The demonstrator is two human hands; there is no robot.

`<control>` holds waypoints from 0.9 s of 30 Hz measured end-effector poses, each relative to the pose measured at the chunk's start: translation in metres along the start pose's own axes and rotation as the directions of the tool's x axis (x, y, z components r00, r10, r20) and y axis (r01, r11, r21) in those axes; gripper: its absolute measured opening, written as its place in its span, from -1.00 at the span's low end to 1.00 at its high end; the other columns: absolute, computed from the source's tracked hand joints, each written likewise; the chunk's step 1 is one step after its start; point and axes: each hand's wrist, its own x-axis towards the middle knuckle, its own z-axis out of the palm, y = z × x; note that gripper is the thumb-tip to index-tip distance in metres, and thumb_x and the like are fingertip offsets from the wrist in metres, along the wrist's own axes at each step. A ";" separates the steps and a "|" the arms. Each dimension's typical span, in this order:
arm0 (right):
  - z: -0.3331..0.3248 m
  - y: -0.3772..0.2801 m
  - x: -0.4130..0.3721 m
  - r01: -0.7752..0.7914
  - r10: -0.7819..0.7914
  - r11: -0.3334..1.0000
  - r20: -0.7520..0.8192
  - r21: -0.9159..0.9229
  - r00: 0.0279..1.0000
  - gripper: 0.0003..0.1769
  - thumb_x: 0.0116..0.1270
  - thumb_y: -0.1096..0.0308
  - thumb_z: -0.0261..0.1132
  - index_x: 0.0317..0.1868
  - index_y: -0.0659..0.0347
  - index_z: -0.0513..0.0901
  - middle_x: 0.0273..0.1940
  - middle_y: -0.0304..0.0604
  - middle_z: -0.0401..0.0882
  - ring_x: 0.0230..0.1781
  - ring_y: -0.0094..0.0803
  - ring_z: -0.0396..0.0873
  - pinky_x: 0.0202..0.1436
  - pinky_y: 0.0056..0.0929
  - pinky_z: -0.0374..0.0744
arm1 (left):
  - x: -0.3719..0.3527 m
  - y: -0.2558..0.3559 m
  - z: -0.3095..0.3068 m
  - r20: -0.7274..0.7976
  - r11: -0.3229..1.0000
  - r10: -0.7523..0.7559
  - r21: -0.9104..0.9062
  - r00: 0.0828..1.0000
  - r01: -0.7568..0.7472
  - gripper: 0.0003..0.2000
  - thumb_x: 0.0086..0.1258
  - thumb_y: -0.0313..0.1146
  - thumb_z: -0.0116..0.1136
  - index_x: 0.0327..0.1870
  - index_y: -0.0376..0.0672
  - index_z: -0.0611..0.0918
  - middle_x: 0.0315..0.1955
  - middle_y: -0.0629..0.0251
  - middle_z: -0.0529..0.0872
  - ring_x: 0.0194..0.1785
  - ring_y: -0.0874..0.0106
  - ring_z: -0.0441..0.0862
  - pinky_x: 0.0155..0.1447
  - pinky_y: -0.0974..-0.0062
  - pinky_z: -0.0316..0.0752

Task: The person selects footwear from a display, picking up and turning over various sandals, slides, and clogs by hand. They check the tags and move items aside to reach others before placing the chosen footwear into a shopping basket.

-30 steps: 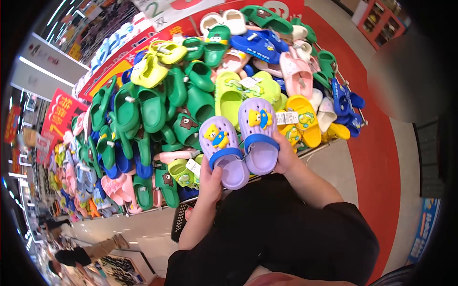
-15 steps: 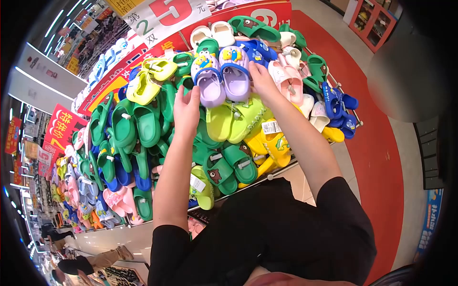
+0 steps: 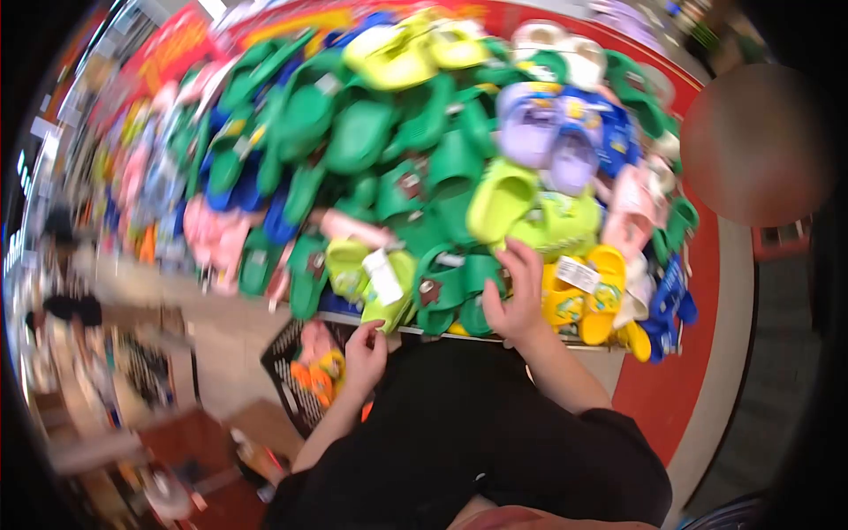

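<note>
My right hand [image 3: 521, 296] has its thumb and fingers spread and holds nothing, over the pile's front between a green pair [image 3: 455, 287] and yellow clogs [image 3: 601, 309]. A lime pair [image 3: 541, 212] lies just above its fingertips. Lower left, my left hand [image 3: 364, 355] is half curled with nothing visible in it, its fingertips near the toe of a tagged lime slipper [image 3: 389, 305]; whether they touch is unclear. The lilac clogs with blue trim [image 3: 530, 132] rest on the pile at upper right, clear of both hands.
Green slippers [image 3: 358, 132] cover the middle of the display, with pink ones [image 3: 216, 238] at left. Below the edge stands a dark basket [image 3: 296, 371] with orange and pink items. Red flooring [image 3: 676, 389] runs along the right. Blurred people are at far left.
Both hands have left the lilac clogs and drawn back to the pile's front edge. The view has swung left, so the display sits farther right, and the frame is blurred.
</note>
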 end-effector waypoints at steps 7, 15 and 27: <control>0.059 -0.047 -0.038 -0.529 -0.178 0.740 0.879 0.416 0.442 -0.56 0.23 0.58 0.24 0.15 0.26 0.53 -0.26 -0.12 0.66 -0.37 -0.41 0.60 -0.30 -0.51 0.56 | -0.071 -0.101 -0.026 0.070 0.882 -0.382 0.324 0.921 0.341 -0.70 0.29 -0.34 0.07 0.00 -0.23 0.64 -0.26 -0.03 0.73 -0.12 0.06 0.69 -0.01 0.23 0.57; 0.109 -0.083 -0.061 -0.610 -0.267 0.754 0.962 0.243 0.053 -0.63 0.29 0.54 0.22 0.13 0.25 0.56 -0.21 -0.19 0.64 -0.30 -0.46 0.58 -0.23 -0.53 0.55 | -0.100 -0.230 -0.076 0.023 0.699 -0.715 0.040 0.699 0.714 -0.60 0.30 -0.25 0.14 0.08 -0.31 0.60 -0.16 -0.02 0.72 -0.09 0.19 0.70 0.00 0.34 0.56; 0.159 -0.099 -0.114 -0.588 -0.044 0.809 0.997 0.003 -0.056 -0.66 0.31 0.47 0.24 0.10 0.23 0.58 -0.21 -0.14 0.66 -0.27 -0.37 0.64 -0.19 -0.44 0.60 | -0.092 -0.451 -0.121 -0.246 0.337 -0.941 -0.762 0.234 0.553 -0.63 0.32 -0.43 0.18 0.14 -0.11 0.42 -0.35 0.28 0.57 -0.57 0.47 0.47 -0.55 0.46 0.40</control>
